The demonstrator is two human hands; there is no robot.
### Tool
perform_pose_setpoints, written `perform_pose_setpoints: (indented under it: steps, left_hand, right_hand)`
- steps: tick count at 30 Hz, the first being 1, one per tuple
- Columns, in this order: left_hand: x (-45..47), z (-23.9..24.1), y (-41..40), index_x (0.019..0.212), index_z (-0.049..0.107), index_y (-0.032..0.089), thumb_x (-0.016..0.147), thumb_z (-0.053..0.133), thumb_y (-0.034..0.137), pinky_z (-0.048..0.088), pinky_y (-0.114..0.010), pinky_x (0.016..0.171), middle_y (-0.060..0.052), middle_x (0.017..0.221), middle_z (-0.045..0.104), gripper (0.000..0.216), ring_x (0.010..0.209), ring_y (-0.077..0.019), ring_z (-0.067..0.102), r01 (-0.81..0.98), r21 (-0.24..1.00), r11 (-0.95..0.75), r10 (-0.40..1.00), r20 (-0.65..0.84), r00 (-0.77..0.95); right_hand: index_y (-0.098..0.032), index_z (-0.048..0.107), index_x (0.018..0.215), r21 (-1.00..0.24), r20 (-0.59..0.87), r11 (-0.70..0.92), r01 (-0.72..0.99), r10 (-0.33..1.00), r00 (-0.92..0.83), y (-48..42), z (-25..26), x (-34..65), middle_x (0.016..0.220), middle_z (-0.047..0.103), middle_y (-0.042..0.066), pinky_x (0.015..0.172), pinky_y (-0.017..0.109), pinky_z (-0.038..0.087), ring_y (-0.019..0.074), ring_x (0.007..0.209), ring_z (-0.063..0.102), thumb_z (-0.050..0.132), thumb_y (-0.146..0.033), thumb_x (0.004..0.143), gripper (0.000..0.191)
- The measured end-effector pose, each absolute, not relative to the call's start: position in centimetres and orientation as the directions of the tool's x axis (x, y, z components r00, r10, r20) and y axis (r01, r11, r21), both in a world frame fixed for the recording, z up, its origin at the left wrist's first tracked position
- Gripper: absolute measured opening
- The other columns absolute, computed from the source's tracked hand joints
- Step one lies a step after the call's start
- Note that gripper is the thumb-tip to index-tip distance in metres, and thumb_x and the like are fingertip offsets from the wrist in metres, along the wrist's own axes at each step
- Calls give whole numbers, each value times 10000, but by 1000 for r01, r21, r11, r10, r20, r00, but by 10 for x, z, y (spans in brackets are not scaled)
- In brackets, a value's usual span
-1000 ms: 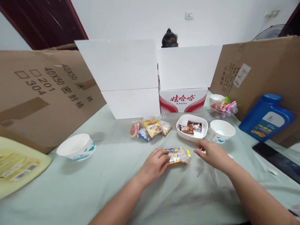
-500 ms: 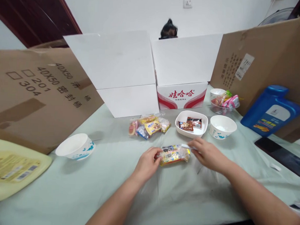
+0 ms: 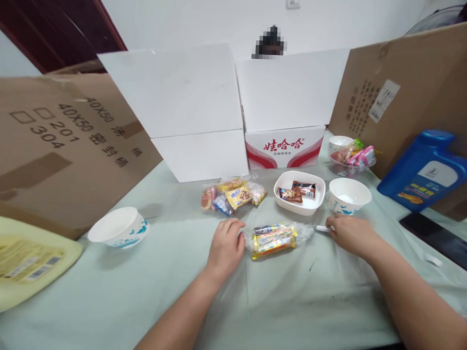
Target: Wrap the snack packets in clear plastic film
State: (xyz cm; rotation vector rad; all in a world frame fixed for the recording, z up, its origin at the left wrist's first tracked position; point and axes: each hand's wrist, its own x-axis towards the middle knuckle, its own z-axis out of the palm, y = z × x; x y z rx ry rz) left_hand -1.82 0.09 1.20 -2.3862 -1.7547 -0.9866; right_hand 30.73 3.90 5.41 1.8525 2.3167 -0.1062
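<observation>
A clear plastic bag of wrapped snacks in yellow, orange and dark packaging lies on the table in front of me. My left hand rests at its left end, fingers apart, with the thumb beside the plastic. Its twisted right end reaches toward a small white strip, which my right hand pinches between thumb and fingers. Whether the strip is still fixed to the bag, I cannot tell. Behind the bag sits a white dish with brown wrapped snacks in it.
A pile of packaged snacks lies behind my left hand. Paper bowls stand left and right, near a clear bowl of sweets. A blue bottle, phone, yellow container and cardboard boxes surround the area.
My right hand has moved right with the white strip, and the bag's right end is drawn out. My left hand has loosened and shifted slightly left from the bag.
</observation>
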Motion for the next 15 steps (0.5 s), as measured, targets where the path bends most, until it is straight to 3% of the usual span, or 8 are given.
perform_pose_setpoints:
  steps: [3,7,12,15]
  left_hand:
    - [-10,6,-1,1134,591,195,895,515,252,387,-489,1025,-103,1193,626,258,1213,-287,503,844,248,-476,824,461,330]
    - [0,4,-6,1061,623,214,900,544,238,268,-565,1094,-85,1240,628,181,1309,-303,438,819,192,-540,812,375,448]
    - [3,17,-15,879,628,203,915,471,123,325,-486,1082,-45,1031,695,180,1161,-227,561,708,184,-682,706,418,572]
    - [6,25,-23,895,626,189,919,451,112,408,-408,1016,-40,895,688,194,972,-184,613,618,171,-767,633,355,688]
  right_hand:
    - [-161,681,1015,17,-56,248,969,967,-247,36,49,295,988,697,143,768,383,484,303,952,647,493,-277,909,245]
    - [-184,566,1258,-250,221,482,840,873,-435,27,36,262,1215,633,136,953,418,451,275,1126,579,447,-374,955,377]
    - [-141,471,1356,-367,291,683,632,729,-619,22,28,254,1247,591,181,997,484,409,308,1168,524,600,-532,852,651]
    - [-165,554,1267,-415,297,740,529,660,-690,19,37,258,1099,641,146,932,444,445,276,1054,559,563,-572,861,575]
